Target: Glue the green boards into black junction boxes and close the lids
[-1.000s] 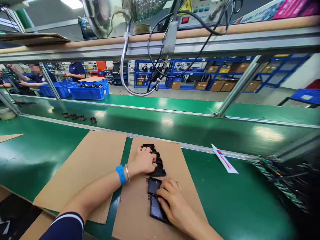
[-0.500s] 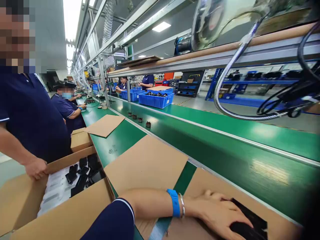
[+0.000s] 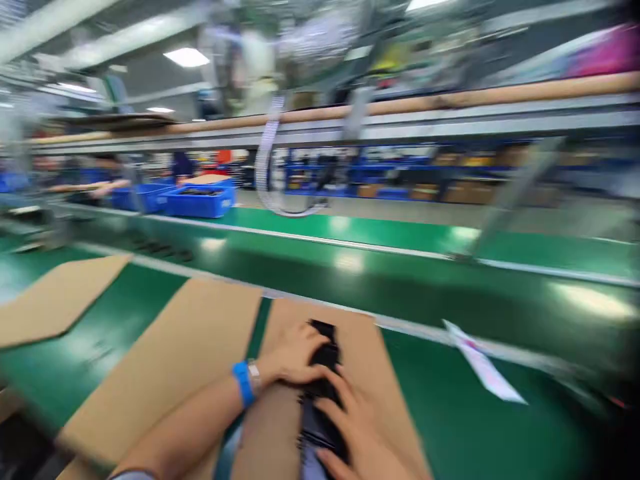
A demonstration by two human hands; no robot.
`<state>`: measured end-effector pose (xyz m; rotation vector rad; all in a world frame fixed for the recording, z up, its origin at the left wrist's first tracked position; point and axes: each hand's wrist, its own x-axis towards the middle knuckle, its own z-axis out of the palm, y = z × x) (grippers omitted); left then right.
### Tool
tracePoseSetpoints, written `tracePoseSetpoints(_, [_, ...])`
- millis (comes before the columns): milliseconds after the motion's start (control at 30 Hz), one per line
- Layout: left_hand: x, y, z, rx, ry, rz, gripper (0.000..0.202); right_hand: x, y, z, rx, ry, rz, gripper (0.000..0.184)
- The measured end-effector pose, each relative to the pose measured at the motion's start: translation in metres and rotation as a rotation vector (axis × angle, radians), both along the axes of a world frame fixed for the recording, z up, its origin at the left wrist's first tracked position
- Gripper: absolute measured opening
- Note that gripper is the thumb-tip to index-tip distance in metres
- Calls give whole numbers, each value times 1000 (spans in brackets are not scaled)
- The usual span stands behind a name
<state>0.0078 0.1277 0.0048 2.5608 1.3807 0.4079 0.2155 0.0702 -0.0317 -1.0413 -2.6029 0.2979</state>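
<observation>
The view is smeared by motion. A row of black plastic parts (image 3: pixel 323 380) lies on a brown cardboard sheet (image 3: pixel 373 373) on the green bench. My left hand (image 3: pixel 293 357), with a blue wristband, rests on the far end of the row, fingers curled over the parts. My right hand (image 3: pixel 357 433) lies over the near end of the row, fingers stretched along the parts. Whether either hand grips a part is blurred.
Two more cardboard sheets (image 3: pixel 200 347) lie to the left. A white tube (image 3: pixel 483 363) lies on the bench at right. Beyond runs a green conveyor (image 3: pixel 400 267), with blue bins (image 3: pixel 200 199) and other workers at far left.
My head has swung back from the left, where a carton of parts and a co-worker stood, to the bench in front. Both hands are on the row of black parts again.
</observation>
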Motion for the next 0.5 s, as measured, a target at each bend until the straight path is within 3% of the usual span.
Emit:
tracePoseSetpoints(67, [-2,-2,-2,18,-24,-38,57,-11,-15,16,-99,-24,-2,52])
tracePoseSetpoints(167, [-5,17,-21,30,-33,-96,53,-13,-9,18,23,-35,79,65])
tracePoseSetpoints(267, [-6,36,-46,59,-72,45,53,8,-5,21,131,-39,73,64])
tracePoseSetpoints(367, [-11,39,-61,72,-100,77,57,64,-6,54,122,-41,-47,54])
tracePoseSetpoints(433, [-15,39,-65,61,-92,78,57,126,1,89,54,-87,-421,41])
tracePoseSetpoints(500, [-18,43,-69,66,-88,89,55,198,17,122,57,-93,-685,32])
